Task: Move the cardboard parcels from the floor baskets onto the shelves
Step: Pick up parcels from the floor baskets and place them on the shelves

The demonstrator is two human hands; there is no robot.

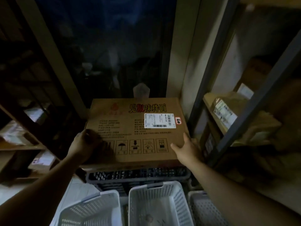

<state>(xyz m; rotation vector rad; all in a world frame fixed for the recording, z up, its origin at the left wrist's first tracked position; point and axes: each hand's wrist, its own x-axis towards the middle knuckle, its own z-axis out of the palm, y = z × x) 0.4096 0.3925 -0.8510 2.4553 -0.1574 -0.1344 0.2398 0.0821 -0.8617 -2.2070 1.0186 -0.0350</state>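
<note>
Cardboard parcel (135,132) held flat between two racks of shelves (254,101).
The parcel lies printed side up over a dark basket (138,175), with white baskets (156,204) nearer the camera. The left hand (83,144) curls its fingers over the parcel's left edge; the right hand (189,150) lays straight fingers against the right edge. A white label (159,120) is stuck on top.

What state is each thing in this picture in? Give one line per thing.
cardboard box: closed, label up, at the top of the dark basket; resting or lifted, cannot tell.
left hand: grips the box's left edge.
right hand: flat against the box's right edge.
dark basket: under the box, contents hidden.
middle white basket: upright, no parcel visible inside.
left white basket: upright, no parcel visible inside.
shelved parcel: lying flat, label up.
</note>
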